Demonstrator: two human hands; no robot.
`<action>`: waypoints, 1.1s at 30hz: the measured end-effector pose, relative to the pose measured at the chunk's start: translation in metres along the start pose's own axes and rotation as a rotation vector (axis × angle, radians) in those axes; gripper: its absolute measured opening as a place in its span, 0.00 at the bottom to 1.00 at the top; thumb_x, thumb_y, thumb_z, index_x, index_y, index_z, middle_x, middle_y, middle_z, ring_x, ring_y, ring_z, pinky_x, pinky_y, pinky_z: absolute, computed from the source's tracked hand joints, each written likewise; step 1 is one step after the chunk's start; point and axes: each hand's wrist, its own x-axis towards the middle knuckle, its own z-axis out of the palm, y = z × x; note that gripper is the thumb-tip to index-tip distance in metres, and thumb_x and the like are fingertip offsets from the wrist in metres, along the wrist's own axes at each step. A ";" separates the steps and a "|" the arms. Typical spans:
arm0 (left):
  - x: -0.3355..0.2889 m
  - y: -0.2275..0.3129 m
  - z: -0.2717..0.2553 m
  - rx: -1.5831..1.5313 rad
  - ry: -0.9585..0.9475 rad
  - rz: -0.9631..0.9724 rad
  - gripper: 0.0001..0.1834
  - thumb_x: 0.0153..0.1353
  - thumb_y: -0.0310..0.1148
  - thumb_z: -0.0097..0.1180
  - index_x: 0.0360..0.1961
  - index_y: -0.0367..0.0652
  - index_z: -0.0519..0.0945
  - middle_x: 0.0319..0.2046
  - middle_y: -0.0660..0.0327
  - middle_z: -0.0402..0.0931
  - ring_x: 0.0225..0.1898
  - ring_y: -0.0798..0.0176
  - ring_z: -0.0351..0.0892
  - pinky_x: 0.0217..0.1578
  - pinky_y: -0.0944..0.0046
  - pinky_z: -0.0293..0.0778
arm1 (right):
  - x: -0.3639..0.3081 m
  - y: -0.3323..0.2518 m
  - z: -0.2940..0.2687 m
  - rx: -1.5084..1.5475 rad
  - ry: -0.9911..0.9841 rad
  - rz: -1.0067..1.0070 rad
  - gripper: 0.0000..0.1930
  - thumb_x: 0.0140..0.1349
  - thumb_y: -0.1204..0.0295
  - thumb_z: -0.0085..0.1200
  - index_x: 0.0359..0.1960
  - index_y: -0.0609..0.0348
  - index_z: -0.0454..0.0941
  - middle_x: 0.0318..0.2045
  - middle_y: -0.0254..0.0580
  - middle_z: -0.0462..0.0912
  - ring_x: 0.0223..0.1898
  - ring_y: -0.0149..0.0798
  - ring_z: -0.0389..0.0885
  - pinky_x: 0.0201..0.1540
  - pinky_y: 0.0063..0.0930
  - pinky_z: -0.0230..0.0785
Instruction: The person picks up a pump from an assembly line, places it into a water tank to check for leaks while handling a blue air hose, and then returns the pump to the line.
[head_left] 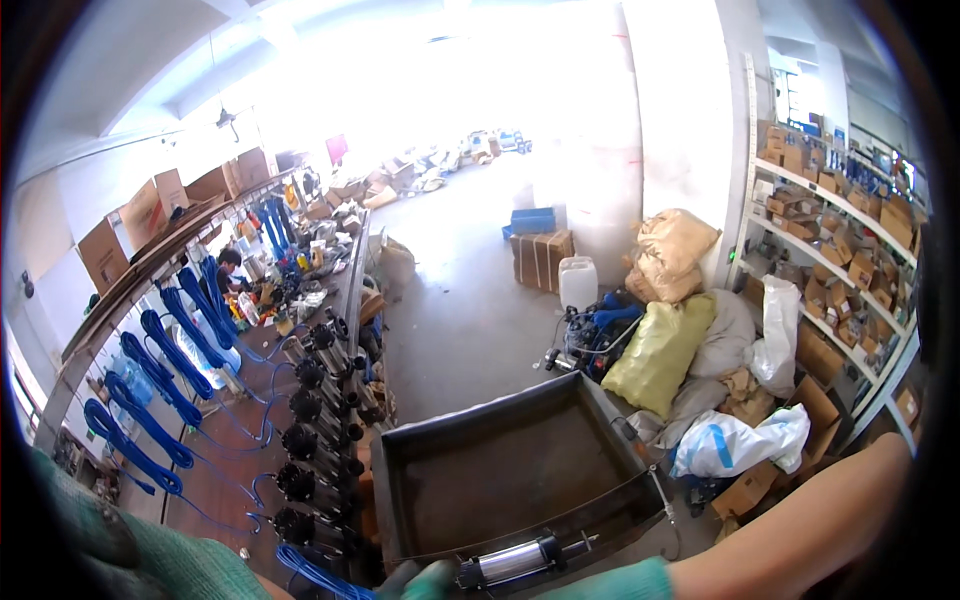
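A silver pump motor [512, 562], cylindrical with black ends and a thin shaft at its right, lies sideways across the near edge of the dark metal tank [500, 410]. My right hand [425, 583], in a green glove with dark fingertips, has its fingers bent at the motor's left end; its palm is below the picture. A coil of blue cable [318, 574] lies left of those fingers. My left hand [120, 540], gloved too, is close up at the lower left, away from the motor; its fingers are mostly out of sight.
Left of the tank, several black-and-silver pump motors [305, 440] stand in a row on a brown bench [225, 470], under hanging blue cable coils [185, 340]. A person [230, 265] is farther along it. Sacks [660, 355], a jug [578, 283] and loaded shelves [840, 250] are at right.
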 end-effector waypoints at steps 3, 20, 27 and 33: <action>-0.010 0.001 0.005 0.003 0.015 -0.002 0.17 0.64 0.37 0.58 0.47 0.34 0.76 0.40 0.53 0.79 0.40 0.57 0.80 0.44 0.57 0.76 | -0.002 0.000 -0.001 -0.026 0.014 -0.022 0.14 0.50 0.75 0.59 0.40 0.63 0.82 0.28 0.43 0.80 0.32 0.49 0.82 0.34 0.43 0.74; -0.043 0.055 0.005 0.231 -0.038 0.227 0.16 0.64 0.35 0.57 0.47 0.32 0.76 0.40 0.52 0.79 0.41 0.56 0.81 0.46 0.56 0.77 | -0.045 0.032 0.030 0.028 0.171 0.116 0.15 0.49 0.78 0.58 0.41 0.64 0.82 0.27 0.44 0.80 0.32 0.49 0.81 0.35 0.43 0.73; -0.039 0.061 0.019 0.205 -0.128 0.255 0.16 0.64 0.34 0.57 0.46 0.32 0.76 0.41 0.51 0.80 0.41 0.55 0.81 0.46 0.56 0.78 | -0.091 0.009 0.255 0.590 0.043 0.521 0.11 0.62 0.66 0.58 0.42 0.57 0.83 0.35 0.52 0.84 0.39 0.55 0.81 0.46 0.47 0.74; -0.025 0.076 0.000 0.242 -0.141 0.192 0.16 0.64 0.34 0.56 0.46 0.31 0.76 0.41 0.51 0.80 0.41 0.55 0.82 0.47 0.55 0.78 | -0.131 -0.068 0.522 0.870 -0.281 1.183 0.39 0.61 0.49 0.63 0.61 0.73 0.68 0.48 0.66 0.84 0.56 0.62 0.79 0.62 0.48 0.70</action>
